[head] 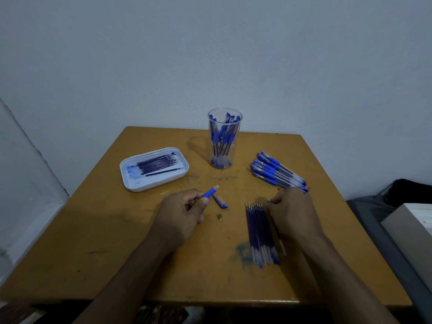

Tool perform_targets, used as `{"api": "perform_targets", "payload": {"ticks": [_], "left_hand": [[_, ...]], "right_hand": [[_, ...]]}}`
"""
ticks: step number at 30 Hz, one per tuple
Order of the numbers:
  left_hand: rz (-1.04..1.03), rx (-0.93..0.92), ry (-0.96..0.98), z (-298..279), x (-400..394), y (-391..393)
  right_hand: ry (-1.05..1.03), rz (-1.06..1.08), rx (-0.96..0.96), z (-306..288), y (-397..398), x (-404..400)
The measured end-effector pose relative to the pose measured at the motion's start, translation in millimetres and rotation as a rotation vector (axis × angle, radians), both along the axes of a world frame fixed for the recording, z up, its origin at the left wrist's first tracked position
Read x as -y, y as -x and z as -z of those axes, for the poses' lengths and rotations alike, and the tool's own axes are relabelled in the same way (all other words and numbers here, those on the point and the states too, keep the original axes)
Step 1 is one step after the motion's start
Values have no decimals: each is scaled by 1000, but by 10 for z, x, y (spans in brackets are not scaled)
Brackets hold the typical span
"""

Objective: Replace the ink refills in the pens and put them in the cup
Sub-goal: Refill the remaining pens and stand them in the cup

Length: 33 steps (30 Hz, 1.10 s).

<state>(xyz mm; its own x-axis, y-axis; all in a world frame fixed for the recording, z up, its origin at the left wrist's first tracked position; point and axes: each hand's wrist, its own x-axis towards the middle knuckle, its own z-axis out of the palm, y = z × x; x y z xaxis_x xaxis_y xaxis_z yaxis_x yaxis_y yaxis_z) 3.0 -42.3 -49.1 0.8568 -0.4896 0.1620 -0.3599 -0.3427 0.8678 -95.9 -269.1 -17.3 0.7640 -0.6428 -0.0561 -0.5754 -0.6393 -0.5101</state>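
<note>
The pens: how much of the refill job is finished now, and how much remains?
Done: several pens stand in the clear cup. In hand: the left hand holds an open pen barrel, its cap and tip lying on the table; the right hand pinches a refill from the row of refills. Left: a pile of pens.

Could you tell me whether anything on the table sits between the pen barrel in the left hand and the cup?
Nothing visible does. The pen barrel in the left hand faces bare table up to the cup.
</note>
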Motion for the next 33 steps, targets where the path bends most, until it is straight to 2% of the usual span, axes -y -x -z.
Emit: {"api": "perform_targets", "payload": {"ticks": [9, 25, 29, 33], "left_hand": [[1, 1, -14, -10, 15, 19], [-9, -2, -32, -25, 22, 24], [-107, 7, 1, -58, -14, -21], [-289, 30, 147, -116, -162, -177]], "right_hand": [[-55, 12, -12, 2, 36, 4], [-2, -156, 61, -15, 141, 25], [136, -247, 66, -126, 77, -146], [224, -385, 67, -307, -227, -490]]}}
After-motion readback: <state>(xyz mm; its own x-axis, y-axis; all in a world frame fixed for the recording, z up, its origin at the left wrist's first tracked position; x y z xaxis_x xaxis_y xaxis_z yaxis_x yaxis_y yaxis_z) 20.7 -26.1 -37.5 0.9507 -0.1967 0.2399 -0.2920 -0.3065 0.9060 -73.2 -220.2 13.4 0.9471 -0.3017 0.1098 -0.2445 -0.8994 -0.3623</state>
